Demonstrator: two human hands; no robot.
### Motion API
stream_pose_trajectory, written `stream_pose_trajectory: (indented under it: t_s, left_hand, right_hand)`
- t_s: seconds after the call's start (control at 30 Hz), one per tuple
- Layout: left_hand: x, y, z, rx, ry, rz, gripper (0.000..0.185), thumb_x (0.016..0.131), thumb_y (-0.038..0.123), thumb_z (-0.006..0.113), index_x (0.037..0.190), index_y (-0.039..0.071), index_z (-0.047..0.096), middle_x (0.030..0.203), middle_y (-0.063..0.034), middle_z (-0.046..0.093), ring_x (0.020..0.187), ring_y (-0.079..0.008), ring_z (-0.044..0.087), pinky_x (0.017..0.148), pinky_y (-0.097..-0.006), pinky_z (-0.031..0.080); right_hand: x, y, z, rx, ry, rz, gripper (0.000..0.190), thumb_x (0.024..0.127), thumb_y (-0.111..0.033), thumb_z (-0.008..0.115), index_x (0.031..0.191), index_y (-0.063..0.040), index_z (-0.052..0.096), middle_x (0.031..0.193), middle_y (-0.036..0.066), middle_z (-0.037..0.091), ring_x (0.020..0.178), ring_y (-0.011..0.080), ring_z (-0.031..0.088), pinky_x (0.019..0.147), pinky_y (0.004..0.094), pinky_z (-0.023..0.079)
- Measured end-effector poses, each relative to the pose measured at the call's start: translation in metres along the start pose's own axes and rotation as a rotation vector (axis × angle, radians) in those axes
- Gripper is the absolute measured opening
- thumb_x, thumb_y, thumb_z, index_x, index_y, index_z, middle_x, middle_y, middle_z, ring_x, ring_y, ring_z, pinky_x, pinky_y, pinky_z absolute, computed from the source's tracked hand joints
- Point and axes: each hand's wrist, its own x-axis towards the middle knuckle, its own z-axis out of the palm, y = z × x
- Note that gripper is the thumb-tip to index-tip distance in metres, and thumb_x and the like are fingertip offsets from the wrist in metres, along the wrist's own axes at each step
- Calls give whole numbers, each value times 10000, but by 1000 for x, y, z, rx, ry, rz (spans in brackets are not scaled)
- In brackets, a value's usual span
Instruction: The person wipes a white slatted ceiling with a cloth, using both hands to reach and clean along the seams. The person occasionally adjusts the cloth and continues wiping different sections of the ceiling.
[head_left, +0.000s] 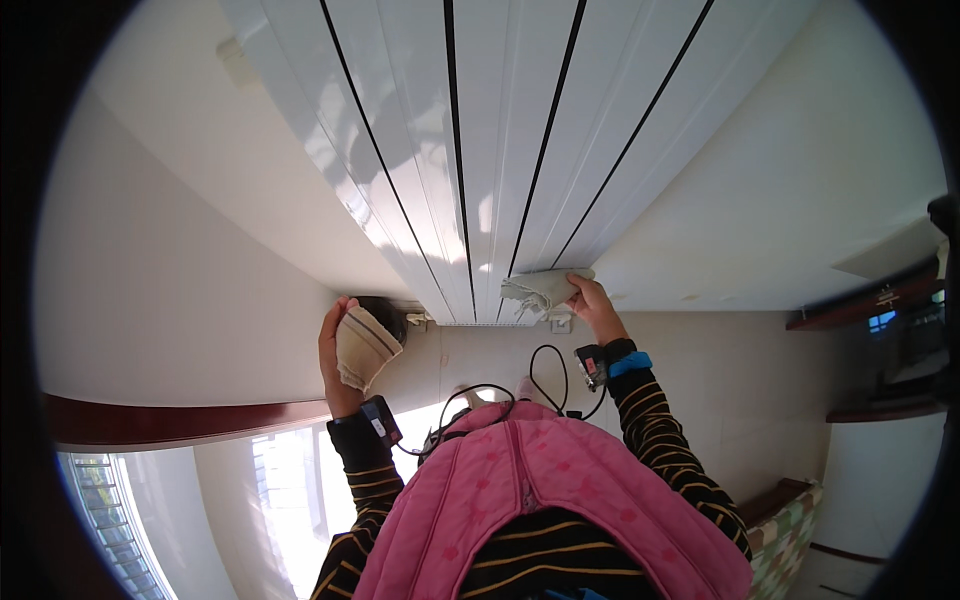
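Observation:
Before me rises a tall white panel radiator (487, 180) with dark gaps between its sections. My right hand (594, 306) grips a folded grey-green cloth (546, 289) with frayed edges, which lies across the lower front of the radiator as I see it; firm contact is hard to judge. To the left of the radiator, my left hand (330, 346) holds a beige cloth (366, 346) with dark stripes. Beyond that cloth shows a dark, rounded object (385, 318), partly covered, its kind unclear. Pipe valves (560, 324) sit at the radiator's foot.
Black cables (550, 349) loop between the devices on my wrists and my pink vest (517, 465). Dark red wooden trim (187, 421) runs along the left. Dark wooden furniture (885, 360) stands at right, above a checked cushion (784, 532). Pale tiles (697, 375) cover the floor.

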Motion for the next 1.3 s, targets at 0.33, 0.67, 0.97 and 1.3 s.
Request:
stream_pose_trajectory:
  t_s: [0.33,0.67,0.97,1.3]
  left_hand:
    - [-2,-1,-5,-21,-116,28,301,1000,234,513,1185,6,575,1104,-56,639,1041,-141,617,909,-259,492]
    - [-2,-2,5,147,-97,104,186,982,192,553,1068,38,611,971,-17,637,912,-114,621,805,-244,511]
    - [-23,2,15,33,-63,177,182,980,205,547,1053,55,617,917,-16,645,851,-122,635,771,-243,517]
    - [-23,10,19,-167,-18,7,172,969,218,556,1022,71,629,937,-12,662,875,-129,642,787,-255,519]
  right_hand:
    - [-134,-92,89,-95,-35,-458,277,904,-159,659,1108,10,575,1016,83,645,889,171,633,796,328,525]
    - [-253,-190,198,-484,72,-1371,206,948,-173,618,1071,-18,560,877,7,585,815,70,526,763,226,445]
    - [-282,-274,279,-683,302,-2304,319,899,-204,694,1187,-93,611,990,46,634,837,162,605,752,314,496]
    - [-223,-186,311,-1252,80,-2312,576,659,-60,774,1213,-178,669,855,-15,554,758,178,536,797,348,411]
